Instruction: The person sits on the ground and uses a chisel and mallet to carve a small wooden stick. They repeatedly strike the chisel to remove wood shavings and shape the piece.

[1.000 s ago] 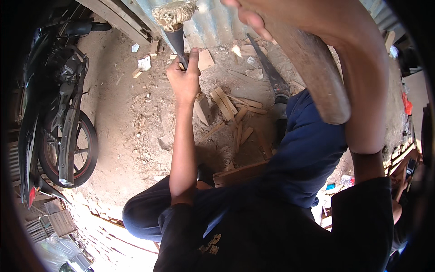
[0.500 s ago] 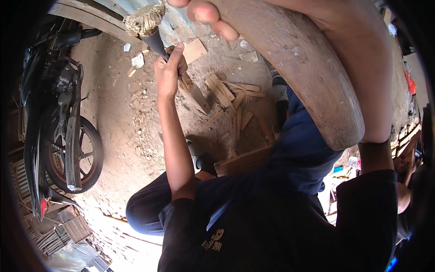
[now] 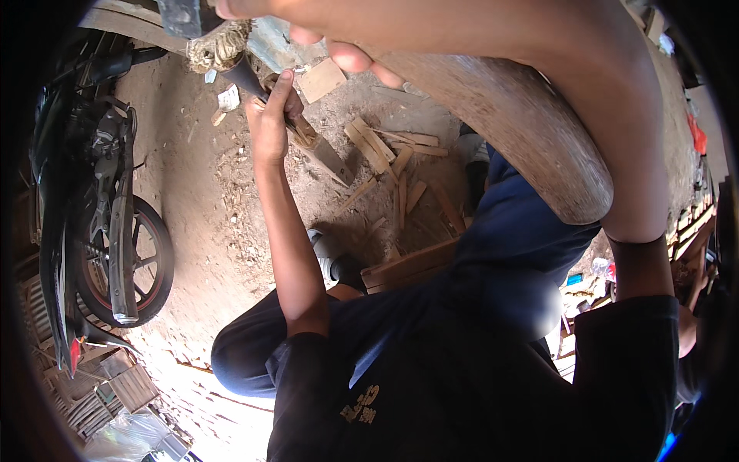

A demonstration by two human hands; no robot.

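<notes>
My left hand (image 3: 269,127) is closed around a chisel (image 3: 245,75), a dark metal cone topped by a frayed, mushroomed wooden end (image 3: 214,48). Below that fist, a pale wooden block (image 3: 327,160) with a rough hollow cut in it stands on the dirt floor; the chisel's tip is hidden by my fingers. My right hand (image 3: 331,29) grips the thick, worn wooden handle (image 3: 531,119) of a hammer, whose butt lies along my forearm. At the upper edge, the hammer's dark metal head (image 3: 181,17) is right at the frayed end, partly out of view.
Split wood pieces (image 3: 385,154) lie on the ground beyond my knees. A motorcycle (image 3: 115,215) stands at the left. A wooden plank (image 3: 408,266) lies close to my legs. Another person's arm (image 3: 697,262) shows at the far right.
The hammer has come into view at the upper left, its head now by the chisel's frayed end. My right arm has swung up and left. My left hand has shifted slightly left.
</notes>
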